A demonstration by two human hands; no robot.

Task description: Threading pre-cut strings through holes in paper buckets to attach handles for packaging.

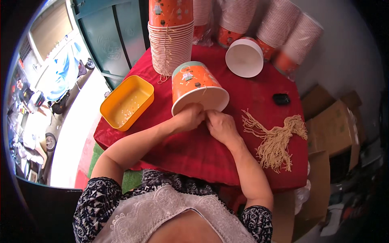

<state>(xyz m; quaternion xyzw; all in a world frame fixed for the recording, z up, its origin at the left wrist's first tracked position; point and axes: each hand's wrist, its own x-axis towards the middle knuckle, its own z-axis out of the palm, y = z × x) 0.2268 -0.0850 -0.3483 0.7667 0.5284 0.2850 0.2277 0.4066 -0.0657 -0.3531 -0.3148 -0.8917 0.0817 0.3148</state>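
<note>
An orange printed paper bucket [196,79] with a pale green base band lies tipped on the red cloth, its white open mouth facing me. At the mouth's lower rim my left hand [189,117] is closed, fingertips pinched together. My right hand [222,124] pinches right beside it, the two sets of fingertips nearly meeting. Whatever they pinch is too small to make out. A thin strand shows at the bucket's upper rim. To the right of my right hand lies a bundle of beige cords [279,139], loosely spread.
A yellow plastic tub [129,103] with small pale beads sits at left. Tall nested bucket stacks [171,48] line the back, cords hanging from one. Another bucket [244,58] lies tipped there. A small black object [281,99] is at right, beyond it cardboard boxes [334,129].
</note>
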